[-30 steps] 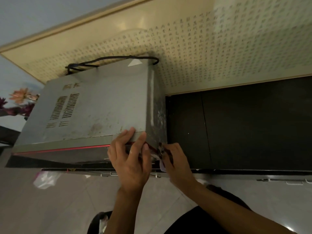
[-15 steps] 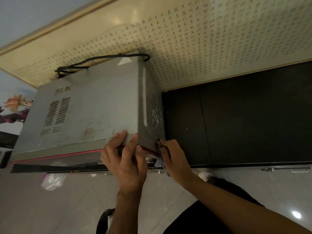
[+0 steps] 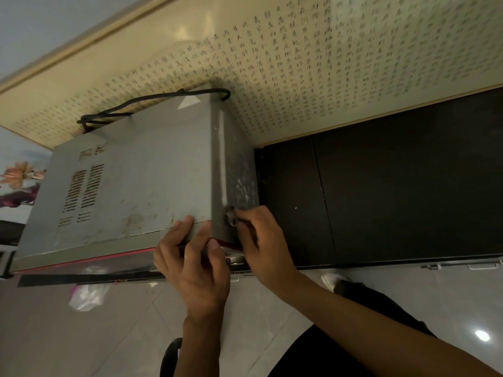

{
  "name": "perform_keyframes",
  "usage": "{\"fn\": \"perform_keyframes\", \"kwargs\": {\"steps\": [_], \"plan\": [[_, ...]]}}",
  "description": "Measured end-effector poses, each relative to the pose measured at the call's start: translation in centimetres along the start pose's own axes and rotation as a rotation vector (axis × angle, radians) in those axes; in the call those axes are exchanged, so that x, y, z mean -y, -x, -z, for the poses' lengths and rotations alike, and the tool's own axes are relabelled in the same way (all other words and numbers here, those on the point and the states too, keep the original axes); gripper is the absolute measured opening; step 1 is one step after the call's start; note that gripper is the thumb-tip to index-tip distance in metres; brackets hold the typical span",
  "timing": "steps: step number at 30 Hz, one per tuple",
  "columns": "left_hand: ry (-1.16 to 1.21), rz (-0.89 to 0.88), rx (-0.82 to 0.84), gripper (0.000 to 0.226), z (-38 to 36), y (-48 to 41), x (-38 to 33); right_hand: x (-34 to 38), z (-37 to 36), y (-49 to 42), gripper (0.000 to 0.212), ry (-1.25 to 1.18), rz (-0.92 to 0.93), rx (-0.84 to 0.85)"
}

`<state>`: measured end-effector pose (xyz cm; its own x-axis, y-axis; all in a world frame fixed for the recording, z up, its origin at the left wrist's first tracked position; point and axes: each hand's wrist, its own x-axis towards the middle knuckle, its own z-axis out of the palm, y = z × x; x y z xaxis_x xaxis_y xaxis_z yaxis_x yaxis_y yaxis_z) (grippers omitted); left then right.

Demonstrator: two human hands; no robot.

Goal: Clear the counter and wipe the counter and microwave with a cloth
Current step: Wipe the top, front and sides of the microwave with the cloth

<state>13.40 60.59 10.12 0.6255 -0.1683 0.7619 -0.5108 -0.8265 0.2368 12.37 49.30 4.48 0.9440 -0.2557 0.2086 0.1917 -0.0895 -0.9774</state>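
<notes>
Head view: cloth (image 3: 230, 217) between right fingers (image 3: 254, 213) and microwave (image 3: 141, 183) side.

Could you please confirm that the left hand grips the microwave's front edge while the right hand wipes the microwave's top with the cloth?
Not quite: in the head view the right hand holds the cloth against the right side of the microwave, not its top. The left hand does grip the front edge.

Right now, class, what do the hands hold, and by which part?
The left hand grips the microwave by its top front edge, near the right corner. The right hand pinches a bunched dark cloth against the microwave's right side.
</notes>
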Motion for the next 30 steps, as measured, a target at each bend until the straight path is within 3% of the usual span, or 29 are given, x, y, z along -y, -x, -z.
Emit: {"fn": "perform_keyframes", "kwargs": {"steps": [3, 5, 9, 11, 13, 16, 20, 26, 30], "plan": [[-0.011, -0.018, -0.004, 0.019, -0.1, 0.0, 0.1, 1.0, -0.3, -0.4, 0.025, 0.001, 0.151, -0.032], [-0.010, -0.018, -0.008, 0.019, -0.1, 0.0, 0.2, -0.3, -0.4, 0.0, 0.027, -0.016, 0.146, -0.013], [0.000, -0.009, -0.022, 0.018, -0.3, 0.1, 0.1, -4.5, -0.1, 1.4, 0.045, 0.068, -0.144, 0.037], [0.004, -0.012, -0.031, 0.018, -0.5, 0.0, 0.1, -6.6, -0.1, 1.8, 0.036, 0.185, -0.268, 0.092], [0.008, -0.014, -0.040, 0.019, -0.6, 0.0, 0.1, -8.5, -0.3, 2.0, 0.008, 0.246, -0.372, 0.134], [0.009, -0.017, -0.049, 0.019, -0.6, -0.1, 0.1, -10.3, -0.3, 1.1, 0.020, 0.204, -0.538, 0.170], [0.003, -0.020, -0.058, 0.019, -0.8, -0.1, 0.2, -9.3, 0.5, 0.2, 0.013, 0.087, -0.677, 0.183], [-0.003, -0.046, -0.068, 0.018, -1.0, -0.1, 0.4, -4.6, 0.7, 0.6, 0.008, -0.048, -0.515, 0.107], [-0.026, -0.056, -0.089, 0.018, -1.2, -0.1, 0.5, 0.4, 0.4, 0.2, 0.011, -0.091, -0.087, 0.065]]}}
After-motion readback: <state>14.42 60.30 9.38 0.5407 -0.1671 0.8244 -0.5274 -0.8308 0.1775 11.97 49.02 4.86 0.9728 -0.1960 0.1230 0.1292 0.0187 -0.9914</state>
